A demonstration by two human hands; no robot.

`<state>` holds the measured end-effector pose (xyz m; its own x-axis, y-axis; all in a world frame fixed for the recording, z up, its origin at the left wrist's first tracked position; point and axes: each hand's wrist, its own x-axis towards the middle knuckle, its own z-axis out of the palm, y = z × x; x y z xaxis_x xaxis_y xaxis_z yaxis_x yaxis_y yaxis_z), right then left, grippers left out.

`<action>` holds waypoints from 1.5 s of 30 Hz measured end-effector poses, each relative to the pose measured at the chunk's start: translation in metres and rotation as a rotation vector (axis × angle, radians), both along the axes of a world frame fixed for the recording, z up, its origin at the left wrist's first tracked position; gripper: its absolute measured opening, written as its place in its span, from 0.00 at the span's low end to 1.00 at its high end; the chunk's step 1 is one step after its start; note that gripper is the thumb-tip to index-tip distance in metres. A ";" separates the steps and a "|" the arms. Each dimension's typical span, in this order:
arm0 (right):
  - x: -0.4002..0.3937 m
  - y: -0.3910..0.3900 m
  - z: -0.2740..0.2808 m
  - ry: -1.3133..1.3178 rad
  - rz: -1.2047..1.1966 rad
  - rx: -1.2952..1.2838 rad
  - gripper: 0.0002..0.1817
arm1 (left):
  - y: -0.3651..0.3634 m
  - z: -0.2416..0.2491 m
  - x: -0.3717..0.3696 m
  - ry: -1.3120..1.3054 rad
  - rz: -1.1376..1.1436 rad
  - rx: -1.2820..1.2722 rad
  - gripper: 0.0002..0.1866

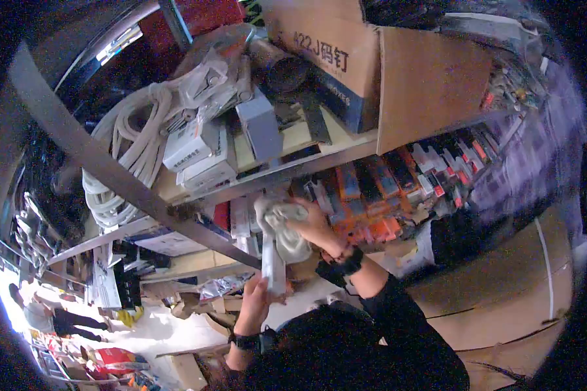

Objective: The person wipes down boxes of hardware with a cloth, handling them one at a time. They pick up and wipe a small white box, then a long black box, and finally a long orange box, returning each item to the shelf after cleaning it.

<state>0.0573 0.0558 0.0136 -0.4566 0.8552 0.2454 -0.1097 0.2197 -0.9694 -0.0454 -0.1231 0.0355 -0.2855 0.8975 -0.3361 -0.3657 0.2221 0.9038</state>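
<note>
In the head view, my left hand (254, 301) is closed round the lower end of a long white box (273, 268), just below the metal shelf edge. My right hand (313, 227) is closed on a bundle of whitish coiled cord (290, 242), which hangs beside and partly over the box's upper end. Dark bands circle both wrists. Behind my hands is a lower shelf with orange and blue boxes (349, 181).
Above stands a metal shelf (231, 189) with a large coil of white cable (127, 140), small white boxes (192, 146) and an open carton (346, 55). A slanted metal post (111, 150) crosses the left side. At lower left a person (52, 317) is in the bright area.
</note>
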 end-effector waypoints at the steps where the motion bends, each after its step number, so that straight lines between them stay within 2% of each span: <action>1: 0.007 -0.003 0.000 0.108 0.001 -0.021 0.25 | -0.009 -0.010 -0.008 -0.056 -0.027 0.068 0.21; 2: 0.023 -0.005 0.004 0.064 0.037 0.082 0.24 | -0.014 -0.016 -0.018 -0.059 -0.086 -0.007 0.24; 4: 0.056 -0.020 0.025 0.227 0.044 -0.063 0.26 | -0.025 -0.019 -0.021 -0.026 -0.110 0.061 0.25; 5: 0.074 -0.017 0.016 0.292 0.008 -0.109 0.27 | -0.031 -0.022 -0.022 0.003 -0.128 0.132 0.26; 6: 0.089 -0.017 0.011 0.352 -0.028 -0.156 0.27 | -0.035 -0.022 -0.026 -0.075 -0.150 0.165 0.29; 7: 0.097 -0.025 0.010 0.465 -0.284 -0.322 0.27 | -0.037 -0.023 -0.029 -0.157 -0.160 0.152 0.30; 9: 0.114 -0.014 0.004 0.592 -0.453 -0.319 0.25 | -0.030 -0.014 -0.020 -0.158 -0.118 0.153 0.31; 10: 0.118 -0.011 0.005 0.568 -0.455 -0.317 0.25 | -0.020 -0.010 -0.010 -0.128 -0.049 0.214 0.32; 11: 0.118 -0.010 0.013 0.555 -0.564 -0.227 0.24 | -0.006 -0.024 -0.017 -0.203 -0.252 0.306 0.33; 12: 0.116 -0.012 0.020 0.545 -0.667 -0.132 0.23 | 0.008 -0.023 -0.011 -0.259 -0.240 0.293 0.33; 13: 0.115 -0.017 0.031 0.532 -0.662 -0.123 0.23 | 0.023 -0.021 -0.003 -0.311 -0.230 0.283 0.33; 15: 0.113 -0.032 0.051 -0.064 -0.733 0.452 0.21 | 0.051 -0.021 0.008 -0.462 -0.321 0.227 0.32; 16: 0.111 -0.034 0.051 -0.102 -0.677 0.570 0.22 | 0.064 -0.025 0.012 -0.470 -0.323 0.236 0.32; 17: 0.104 -0.038 0.055 -0.107 -0.613 0.702 0.23 | 0.076 -0.029 0.016 -0.639 -0.384 0.246 0.30; 18: 0.100 -0.044 0.063 -0.203 -0.481 0.816 0.23 | 0.086 -0.030 0.022 -0.809 -0.448 0.251 0.28; 19: 0.096 -0.048 0.061 -0.335 -0.369 0.904 0.22 | 0.088 -0.019 0.034 -0.815 -0.457 0.255 0.28; 21: 0.079 -0.043 0.050 -0.348 -0.114 0.960 0.20 | 0.087 0.005 0.055 -0.626 -0.092 0.104 0.24; 22: 0.078 -0.042 0.043 -0.344 -0.067 0.915 0.19 | 0.091 -0.006 0.052 -0.536 -0.181 0.246 0.22; 23: 0.077 -0.041 0.036 -0.338 -0.020 0.868 0.18 | 0.092 -0.013 0.046 -0.538 -0.187 0.245 0.22; 25: 0.071 -0.030 0.024 -0.325 -0.090 0.843 0.16 | 0.091 -0.028 0.037 -0.652 -0.350 0.283 0.23; 27: 0.068 -0.015 0.013 -0.306 -0.154 0.810 0.15 | 0.089 -0.046 0.033 -0.742 -0.333 0.253 0.25; 29: 0.069 0.007 0.004 -0.319 -0.337 0.803 0.14 | 0.089 -0.057 0.029 -0.597 -0.391 0.161 0.26; 30: 0.069 0.020 0.002 -0.317 -0.334 0.799 0.14 | 0.089 -0.049 0.035 -0.511 -0.336 0.146 0.24; 32: 0.070 0.041 0.001 -0.415 -0.488 0.743 0.13 | 0.088 -0.047 0.040 -0.517 -0.352 0.193 0.24; 33: 0.069 0.045 0.005 -0.415 -0.484 0.740 0.13 | 0.088 -0.047 0.042 -0.522 -0.372 0.245 0.24; 37: 0.061 0.057 0.012 -0.443 -0.570 0.752 0.10 | 0.090 -0.051 0.037 -0.614 -0.374 0.168 0.26; 40: 0.056 0.059 0.010 -0.480 -0.659 0.657 0.10 | 0.086 -0.052 0.029 -0.649 -0.369 0.142 0.28; 43: 0.064 0.057 0.012 -0.345 -0.685 0.587 0.11 | 0.080 -0.068 0.013 -0.729 -0.365 0.132 0.27; 45: 0.077 0.048 0.020 0.023 -0.539 0.330 0.13 | 0.075 -0.076 0.002 -0.776 -0.207 0.046 0.26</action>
